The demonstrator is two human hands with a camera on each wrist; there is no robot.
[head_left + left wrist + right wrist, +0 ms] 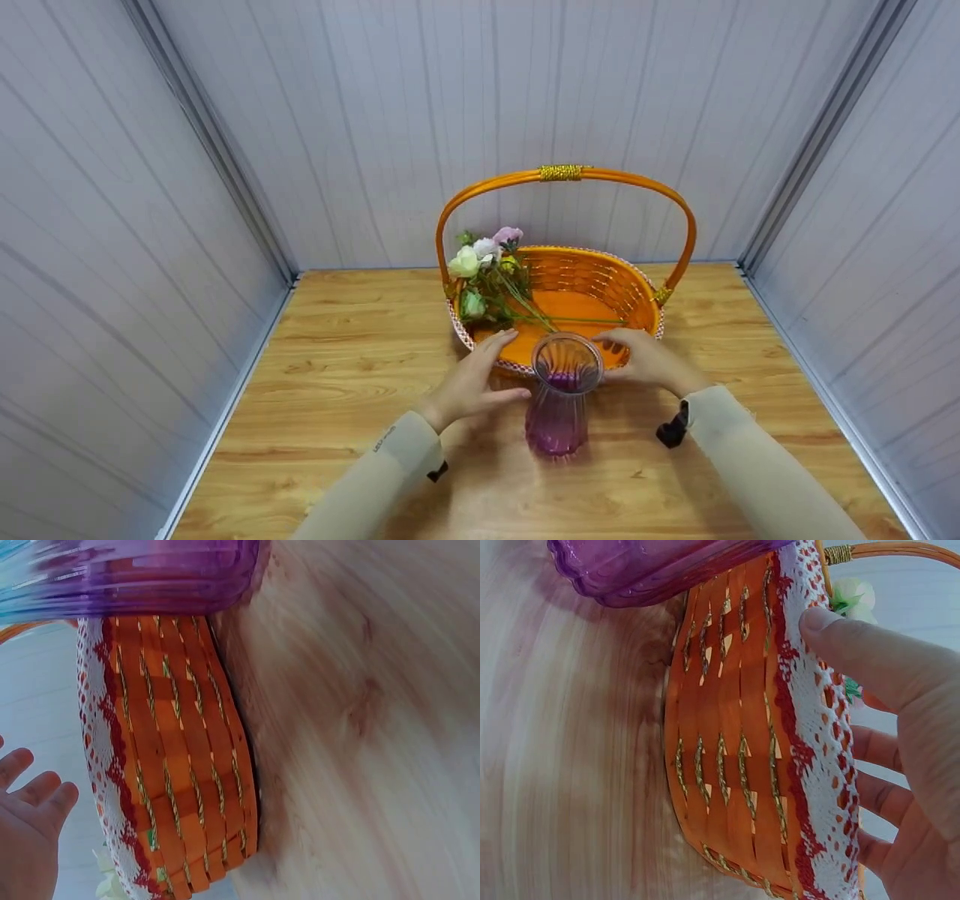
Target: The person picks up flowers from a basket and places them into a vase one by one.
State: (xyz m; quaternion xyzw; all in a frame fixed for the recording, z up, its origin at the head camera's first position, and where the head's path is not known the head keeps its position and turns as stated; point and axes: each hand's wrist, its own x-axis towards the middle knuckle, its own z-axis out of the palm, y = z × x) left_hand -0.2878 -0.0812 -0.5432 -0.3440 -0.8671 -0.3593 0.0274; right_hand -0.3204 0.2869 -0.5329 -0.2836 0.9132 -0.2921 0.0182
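Glossy and ribbed, the vase (559, 426) looks like glass or clear plastic — can't tell which. The basket (196, 720) is woven, smooth, faintly shiny, with metallic gold cord (721, 772) glinting, and its trim (814, 720) is openwork lace. Wood-grain table (360, 360), smooth, softly sheened — flowers (464, 262) clothlike, sleeves (765, 457) matt cloth, posts (199, 112) metallic.

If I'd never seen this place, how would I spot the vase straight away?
On the wooden table, find the orange woven basket with the tall arched handle. The vase stands just in front of it, between the person's left hand and right hand. Unlike the solid orange basket, it is see-through, ribbed and purple towards its base.
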